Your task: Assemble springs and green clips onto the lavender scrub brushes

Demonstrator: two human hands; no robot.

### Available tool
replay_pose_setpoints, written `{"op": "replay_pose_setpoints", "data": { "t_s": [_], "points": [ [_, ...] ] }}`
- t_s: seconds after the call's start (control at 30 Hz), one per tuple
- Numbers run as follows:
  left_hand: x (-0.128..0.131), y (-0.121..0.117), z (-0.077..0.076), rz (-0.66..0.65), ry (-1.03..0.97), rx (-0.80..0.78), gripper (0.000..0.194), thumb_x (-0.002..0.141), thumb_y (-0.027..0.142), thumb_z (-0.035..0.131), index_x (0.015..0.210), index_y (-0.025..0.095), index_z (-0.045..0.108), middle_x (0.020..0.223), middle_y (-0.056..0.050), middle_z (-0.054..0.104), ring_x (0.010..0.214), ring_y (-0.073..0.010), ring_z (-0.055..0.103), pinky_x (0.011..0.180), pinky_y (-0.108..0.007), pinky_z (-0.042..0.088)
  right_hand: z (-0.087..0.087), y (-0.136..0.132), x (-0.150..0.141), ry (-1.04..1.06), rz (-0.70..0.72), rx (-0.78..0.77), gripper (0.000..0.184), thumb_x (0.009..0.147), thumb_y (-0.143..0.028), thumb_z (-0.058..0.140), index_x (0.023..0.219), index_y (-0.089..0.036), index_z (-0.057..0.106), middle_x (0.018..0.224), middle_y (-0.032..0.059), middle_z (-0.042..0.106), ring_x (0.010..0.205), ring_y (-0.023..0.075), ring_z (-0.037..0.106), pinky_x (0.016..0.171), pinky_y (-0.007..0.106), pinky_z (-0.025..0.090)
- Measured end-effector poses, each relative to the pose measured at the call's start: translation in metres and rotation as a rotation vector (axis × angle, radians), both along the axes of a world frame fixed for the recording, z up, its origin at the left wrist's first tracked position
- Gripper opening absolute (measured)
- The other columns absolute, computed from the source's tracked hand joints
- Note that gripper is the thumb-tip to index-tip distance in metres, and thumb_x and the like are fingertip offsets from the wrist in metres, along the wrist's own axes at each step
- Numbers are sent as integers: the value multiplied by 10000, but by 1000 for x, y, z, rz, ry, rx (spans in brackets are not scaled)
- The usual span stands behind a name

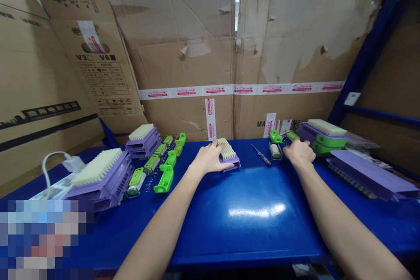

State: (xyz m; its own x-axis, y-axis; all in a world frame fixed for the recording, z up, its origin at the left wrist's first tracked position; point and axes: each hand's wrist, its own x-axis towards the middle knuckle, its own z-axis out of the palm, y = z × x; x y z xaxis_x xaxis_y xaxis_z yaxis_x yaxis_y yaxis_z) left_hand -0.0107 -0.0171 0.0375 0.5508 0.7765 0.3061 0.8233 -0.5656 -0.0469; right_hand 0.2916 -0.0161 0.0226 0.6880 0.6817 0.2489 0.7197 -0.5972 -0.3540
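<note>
My left hand (209, 159) grips a small purple brush (229, 155) with cream bristles facing up, resting on the blue table (229, 210). My right hand (299, 153) lies knuckles up over a green part (292, 135) near the back of the table, fingers curled; what they hold is hidden. A green-and-white roller piece (275, 151) and a small screwdriver (261, 155) lie between the two hands.
Purple brushes are stacked at left (101, 177), back left (143, 139) and back right (323, 134). Green handles (165, 178) and rollers (136, 180) line up at left. Flat purple pieces (370, 173) lie at right. Cardboard boxes (183, 61) wall the back. A white cable (49, 162) sits far left.
</note>
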Motion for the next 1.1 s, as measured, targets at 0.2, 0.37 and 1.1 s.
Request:
{"op": "replay_pose_setpoints", "data": {
  "t_s": [0.2, 0.37, 1.1],
  "points": [
    [3, 2, -4, 11, -6, -1, 832, 713, 747, 440, 1344, 209, 369, 1326, -133, 450, 1090, -306, 564, 869, -387, 463, -10, 5, 19, 14, -12, -31, 378, 703, -277, 599, 1042, -116, 652, 938, 199, 633, 905, 302, 642, 705, 379, 512],
    [4, 3, -5, 24, -21, -11, 826, 715, 745, 437, 1339, 207, 372, 1318, -139, 465, 1084, -314, 568, 869, -387, 462, -17, 9, 25, 2, -15, -42, 354, 678, -306, 634, 980, -124, 672, 855, 190, 645, 823, 278, 654, 661, 361, 513],
    [5, 2, -6, 36, -13, -27, 818, 733, 733, 428, 1362, 216, 341, 1322, -143, 452, 1105, -310, 555, 868, -387, 458, -18, 7, 25, 68, -12, -2, 411, 710, -401, 585, 1007, -128, 658, 946, 204, 636, 882, 297, 643, 703, 392, 506]
  ]
}}
